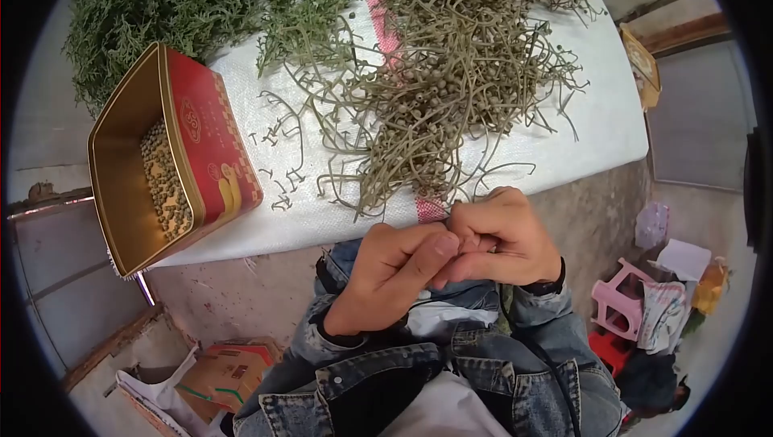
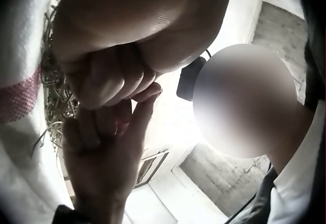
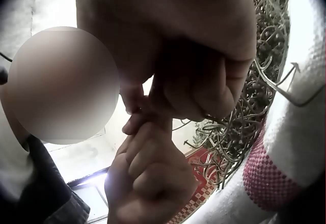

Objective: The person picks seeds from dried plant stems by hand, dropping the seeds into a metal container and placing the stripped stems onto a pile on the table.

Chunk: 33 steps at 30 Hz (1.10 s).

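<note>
My left hand (image 1: 378, 280) and right hand (image 1: 511, 236) meet at their fingertips just off the near edge of a white woven sack (image 1: 596, 135). Both have curled fingers, with thumb and forefinger pinched together. Whatever small thing sits between the fingertips is hidden in all three views. Right beyond the hands lies a heap of dried stems with round seed pods (image 1: 435, 99). In the right wrist view, stems (image 3: 277, 84) curve past the right hand. A red and gold tin (image 1: 213, 139) stands tilted at the left, small round seeds (image 1: 165, 191) inside it.
Leafy green sprigs (image 1: 201, 18) cover the far left of the sack. Short loose stem bits (image 1: 282, 187) lie between tin and heap. A pink stool (image 1: 616, 296) stands on the floor at the right, a cardboard box (image 1: 221, 381) at the lower left.
</note>
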### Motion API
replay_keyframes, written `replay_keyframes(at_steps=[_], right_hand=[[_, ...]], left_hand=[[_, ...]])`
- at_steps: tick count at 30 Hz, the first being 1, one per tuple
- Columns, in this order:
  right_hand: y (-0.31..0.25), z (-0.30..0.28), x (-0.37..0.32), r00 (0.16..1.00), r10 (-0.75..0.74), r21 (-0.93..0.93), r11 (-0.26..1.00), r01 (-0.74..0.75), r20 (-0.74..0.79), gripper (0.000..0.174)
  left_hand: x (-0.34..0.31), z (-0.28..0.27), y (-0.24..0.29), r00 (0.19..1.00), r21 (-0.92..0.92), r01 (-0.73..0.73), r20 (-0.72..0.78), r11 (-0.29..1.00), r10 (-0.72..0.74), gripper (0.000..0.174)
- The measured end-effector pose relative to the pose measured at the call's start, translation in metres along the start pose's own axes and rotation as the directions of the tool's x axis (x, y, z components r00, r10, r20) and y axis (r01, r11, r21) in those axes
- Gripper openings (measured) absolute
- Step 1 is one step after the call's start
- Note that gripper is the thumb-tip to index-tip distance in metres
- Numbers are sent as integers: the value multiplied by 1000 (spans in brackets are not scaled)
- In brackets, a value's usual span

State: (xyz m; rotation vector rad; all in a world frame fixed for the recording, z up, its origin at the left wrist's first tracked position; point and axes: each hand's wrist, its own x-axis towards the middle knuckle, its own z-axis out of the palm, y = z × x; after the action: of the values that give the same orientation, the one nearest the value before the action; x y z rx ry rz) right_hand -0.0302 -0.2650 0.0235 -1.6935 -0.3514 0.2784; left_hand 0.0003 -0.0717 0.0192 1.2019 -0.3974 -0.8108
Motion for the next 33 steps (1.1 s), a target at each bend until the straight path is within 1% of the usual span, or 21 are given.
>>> replay_keyframes(at_steps=[1,4,6,7,9,10,12,13,14,15,16,17,21,22,23,25,26,28,29,32,33], right_hand=[[2,1,1,1000,1,5,1000,-1,3,32],[8,4,2,987,-163,0,987,163,-12,33],[10,9,2,982,-185,4,983,186,-46,33],[11,13,3,974,-211,4,977,212,-81,34],[14,23,4,966,-231,9,972,233,-117,34],[17,30,6,944,-270,24,960,279,-190,33],[21,42,10,879,-341,35,927,374,-334,32],[22,46,14,880,-342,33,927,373,-331,32],[22,47,19,839,-442,-44,891,452,-317,32],[22,47,23,792,-536,-122,842,525,-292,33],[21,47,23,742,-616,-188,788,587,-264,33],[18,47,22,747,-612,-187,790,583,-257,33],[1,54,30,676,-721,-274,688,672,-154,34],[-1,54,32,684,-722,-286,681,674,-108,35],[-4,53,32,691,-720,-303,674,674,-66,36],[-10,48,33,687,-727,-315,656,687,-15,37],[-15,44,30,736,-675,-391,665,637,51,33],[-23,38,27,826,-545,-562,642,522,146,26],[-28,38,26,831,-539,-566,645,513,139,26],[-36,41,35,965,-251,-521,836,175,-79,18],[-35,44,38,964,-253,-516,838,178,-80,18]], left_hand=[[-1,-2,0,1000,-45,11,6,999,-11,34],[-5,-6,-3,999,-9,46,-7,999,-46,34],[-7,-6,-9,998,5,65,-14,998,-65,34],[-9,-7,-14,991,-220,135,21,966,-134,33],[-12,-7,-21,962,-617,268,129,740,-241,32],[-13,-7,-21,961,-620,270,127,737,-245,32],[-14,-7,-19,976,-581,194,35,790,-215,30],[-14,-7,-17,981,-558,154,-10,815,-192,30],[-12,-7,-14,984,-562,141,-10,815,-177,30],[-12,-9,-11,994,-356,58,-69,933,-88,30],[-15,-11,-7,994,-131,-16,-113,991,2,31],[-19,-12,-3,986,106,-80,-140,991,94,32],[-37,-17,19,978,232,-176,-66,957,196,25],[-40,-17,17,978,236,-169,-84,957,193,25],[-43,-14,10,941,190,-176,-257,966,222,24],[-45,-11,0,778,115,-233,-574,966,256,22],[-49,-17,1,770,123,-234,-582,964,261,22],[-60,-40,10,865,199,-213,-416,957,280,22],[-61,-44,12,907,226,-202,-324,953,270,22],[-56,-40,9,902,274,-153,-353,949,248,29],[-53,-41,9,899,301,-130,-366,945,240,34]])
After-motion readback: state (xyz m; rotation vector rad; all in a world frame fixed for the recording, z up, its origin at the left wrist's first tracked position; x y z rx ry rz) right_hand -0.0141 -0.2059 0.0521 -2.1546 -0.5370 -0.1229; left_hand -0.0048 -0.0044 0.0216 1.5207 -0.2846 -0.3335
